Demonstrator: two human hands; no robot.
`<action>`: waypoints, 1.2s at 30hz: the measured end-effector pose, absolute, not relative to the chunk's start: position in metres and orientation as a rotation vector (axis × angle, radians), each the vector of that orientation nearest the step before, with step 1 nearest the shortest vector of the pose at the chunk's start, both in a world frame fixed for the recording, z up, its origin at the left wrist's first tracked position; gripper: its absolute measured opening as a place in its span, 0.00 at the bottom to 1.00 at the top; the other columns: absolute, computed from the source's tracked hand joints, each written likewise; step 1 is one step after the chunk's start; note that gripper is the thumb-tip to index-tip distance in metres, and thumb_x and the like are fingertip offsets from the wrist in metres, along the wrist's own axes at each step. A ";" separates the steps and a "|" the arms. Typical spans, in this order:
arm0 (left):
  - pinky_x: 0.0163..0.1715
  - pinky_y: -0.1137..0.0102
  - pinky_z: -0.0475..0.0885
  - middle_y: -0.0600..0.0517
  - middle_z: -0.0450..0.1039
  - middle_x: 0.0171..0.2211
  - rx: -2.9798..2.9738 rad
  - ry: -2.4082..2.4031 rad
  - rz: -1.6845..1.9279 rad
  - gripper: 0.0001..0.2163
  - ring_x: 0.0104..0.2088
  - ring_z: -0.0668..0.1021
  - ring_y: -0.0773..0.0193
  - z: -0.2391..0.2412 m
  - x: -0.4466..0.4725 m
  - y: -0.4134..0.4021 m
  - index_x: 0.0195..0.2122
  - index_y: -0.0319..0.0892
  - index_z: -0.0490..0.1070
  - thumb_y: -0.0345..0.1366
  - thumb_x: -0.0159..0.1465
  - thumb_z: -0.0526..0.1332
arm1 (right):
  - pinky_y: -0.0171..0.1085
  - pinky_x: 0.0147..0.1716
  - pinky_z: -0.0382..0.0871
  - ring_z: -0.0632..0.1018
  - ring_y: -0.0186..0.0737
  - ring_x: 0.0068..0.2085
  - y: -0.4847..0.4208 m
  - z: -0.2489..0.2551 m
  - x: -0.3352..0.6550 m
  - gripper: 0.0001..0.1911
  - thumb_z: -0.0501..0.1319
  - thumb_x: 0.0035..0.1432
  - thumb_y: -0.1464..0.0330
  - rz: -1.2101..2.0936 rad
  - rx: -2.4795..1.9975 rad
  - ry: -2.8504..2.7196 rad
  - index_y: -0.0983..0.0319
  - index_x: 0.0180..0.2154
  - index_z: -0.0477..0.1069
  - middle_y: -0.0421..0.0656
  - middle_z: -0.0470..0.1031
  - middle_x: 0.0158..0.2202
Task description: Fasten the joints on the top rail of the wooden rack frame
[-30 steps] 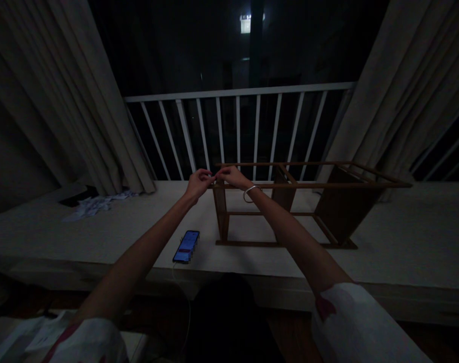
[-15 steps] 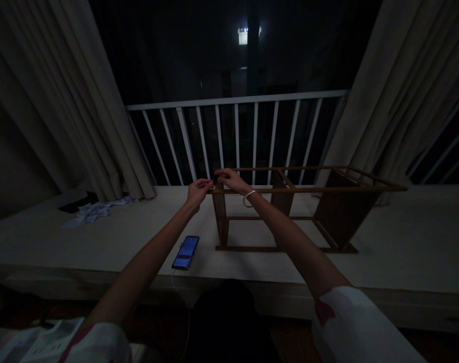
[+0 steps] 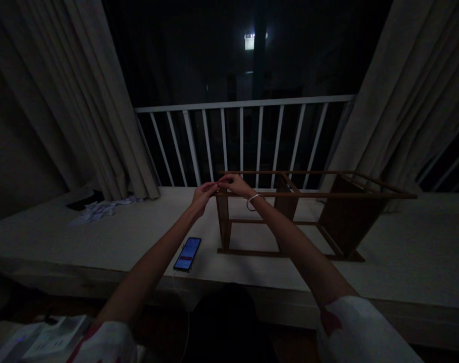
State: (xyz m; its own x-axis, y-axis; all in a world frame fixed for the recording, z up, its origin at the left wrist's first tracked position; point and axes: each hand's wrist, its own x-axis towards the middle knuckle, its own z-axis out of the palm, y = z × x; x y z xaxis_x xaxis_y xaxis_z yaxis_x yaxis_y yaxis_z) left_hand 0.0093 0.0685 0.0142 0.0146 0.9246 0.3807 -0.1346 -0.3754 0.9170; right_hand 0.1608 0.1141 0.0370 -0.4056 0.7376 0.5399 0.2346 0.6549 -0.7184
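Observation:
A brown wooden frame with shelf panels (image 3: 296, 195) lies on its side on the pale ledge (image 3: 149, 232). At its left end, near the upper corner, my left hand (image 3: 203, 195) has its thumb and fingers pinched together. My right hand (image 3: 237, 185), with a bracelet on the wrist, comes over the frame's top rail and meets the left fingertips there, its fingers closed too. Whatever the fingertips hold is too small and dark to make out.
A lit phone (image 3: 187, 253) with a white cable (image 3: 182, 297) lies on the ledge left of the frame. Crumpled papers (image 3: 96, 210) are at the far left. Behind the ledge stand a white railing (image 3: 242, 105) and curtains (image 3: 112, 101).
My right fingers have lowered and closed in against my left fingertips; a small dark thing seen between the hands no longer shows. The whole view has shifted slightly.

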 end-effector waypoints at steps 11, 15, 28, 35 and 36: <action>0.42 0.66 0.63 0.47 0.71 0.38 1.333 0.772 1.446 0.17 0.40 0.71 0.64 0.001 0.001 0.069 0.37 0.40 0.70 0.41 0.47 0.63 | 0.30 0.24 0.60 0.68 0.30 0.25 0.110 0.039 0.163 0.16 0.62 0.38 0.61 0.796 -0.831 -1.845 0.68 0.26 0.69 0.41 0.69 0.23; 0.41 0.66 0.63 0.48 0.72 0.34 1.382 0.819 1.512 0.16 0.36 0.72 0.65 -0.003 0.004 0.078 0.33 0.38 0.71 0.42 0.46 0.63 | 0.29 0.21 0.56 0.64 0.27 0.22 0.108 0.041 0.163 0.17 0.62 0.36 0.60 0.861 -0.852 -1.839 0.68 0.24 0.67 0.38 0.66 0.20; 0.42 0.66 0.62 0.47 0.72 0.34 1.381 0.804 1.544 0.16 0.37 0.72 0.64 -0.009 0.003 0.082 0.34 0.38 0.70 0.43 0.46 0.63 | 0.30 0.27 0.60 0.68 0.29 0.27 0.098 0.046 0.165 0.18 0.60 0.43 0.58 1.009 -0.678 -1.899 0.69 0.27 0.70 0.41 0.70 0.24; 0.41 0.68 0.62 0.48 0.72 0.33 1.373 0.834 1.552 0.16 0.36 0.72 0.65 -0.008 0.005 0.080 0.34 0.38 0.71 0.43 0.46 0.63 | 0.31 0.35 0.63 0.71 0.32 0.34 0.100 0.046 0.165 0.15 0.60 0.45 0.64 1.023 -0.572 -1.972 0.67 0.35 0.71 0.43 0.73 0.32; 0.41 0.68 0.62 0.48 0.72 0.33 1.373 0.835 1.552 0.16 0.36 0.71 0.65 -0.008 0.005 0.080 0.33 0.39 0.71 0.43 0.46 0.63 | 0.31 0.36 0.64 0.71 0.32 0.35 0.101 0.045 0.165 0.15 0.60 0.45 0.64 1.022 -0.569 -1.994 0.67 0.35 0.71 0.44 0.73 0.33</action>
